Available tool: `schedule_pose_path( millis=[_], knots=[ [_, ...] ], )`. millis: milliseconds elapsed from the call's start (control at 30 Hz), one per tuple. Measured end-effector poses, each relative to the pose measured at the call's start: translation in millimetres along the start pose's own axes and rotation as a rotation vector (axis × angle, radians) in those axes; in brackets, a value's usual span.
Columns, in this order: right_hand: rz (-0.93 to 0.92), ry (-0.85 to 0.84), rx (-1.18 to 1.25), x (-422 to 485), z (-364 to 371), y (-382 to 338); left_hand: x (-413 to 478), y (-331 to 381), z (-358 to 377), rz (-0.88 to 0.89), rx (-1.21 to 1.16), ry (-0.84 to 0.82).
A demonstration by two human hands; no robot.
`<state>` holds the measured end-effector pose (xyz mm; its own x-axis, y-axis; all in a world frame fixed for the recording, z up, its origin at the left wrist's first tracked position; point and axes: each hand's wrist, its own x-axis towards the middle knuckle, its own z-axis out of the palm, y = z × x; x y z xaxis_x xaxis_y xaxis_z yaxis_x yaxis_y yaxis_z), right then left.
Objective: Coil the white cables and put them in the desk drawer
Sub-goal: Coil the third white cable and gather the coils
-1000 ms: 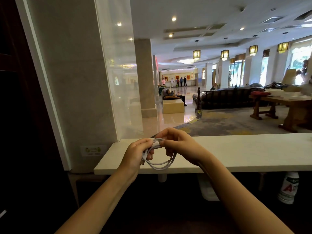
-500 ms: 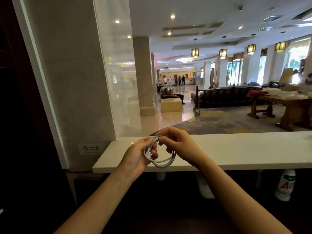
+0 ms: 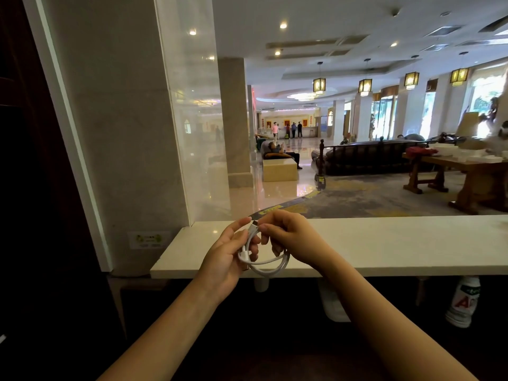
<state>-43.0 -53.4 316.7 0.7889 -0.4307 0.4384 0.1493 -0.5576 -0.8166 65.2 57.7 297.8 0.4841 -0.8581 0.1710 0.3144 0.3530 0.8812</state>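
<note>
Left hand [image 3: 228,254] grips loops of cable [image 3: 265,261] against palm. Right hand [image 3: 291,237] pinches plug end at top of coil. Cable is held in air over near edge of counter [image 3: 384,243]; drawer not in view.

Risk: cord looks thin, smooth, springy. Slack pinch would likely let loops spring apart, free end flick out, coil drop under counter.

Counter: pale polished stone, flat, square-edged. Beyond: glass pane [image 3: 187,133], glossy lobby floor [image 3: 280,188].

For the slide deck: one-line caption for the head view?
Left hand and right hand hold a coiled white cable at a counter, the right pinching its connector.
</note>
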Motion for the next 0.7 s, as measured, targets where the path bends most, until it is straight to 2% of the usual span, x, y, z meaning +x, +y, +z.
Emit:
schedule_pose_path(
  millis=[100,200,400,700],
  knots=[
    [0.012,0.015,0.081,-1.1,0.0,-1.4,1.5,-1.2,-3.0,0.031,0.033,-0.057],
    [0.069,0.023,0.186,-0.9,0.0,-3.3,4.2,1.3,-8.3,0.028,0.171,-0.091],
    [0.158,-0.015,0.153,1.7,4.9,-7.5,7.2,4.8,-16.2,0.016,0.438,-0.12],
    [0.336,-0.085,0.103,3.5,9.2,2.2,6.0,-1.7,-24.7,-0.225,0.116,-0.068]
  ],
)
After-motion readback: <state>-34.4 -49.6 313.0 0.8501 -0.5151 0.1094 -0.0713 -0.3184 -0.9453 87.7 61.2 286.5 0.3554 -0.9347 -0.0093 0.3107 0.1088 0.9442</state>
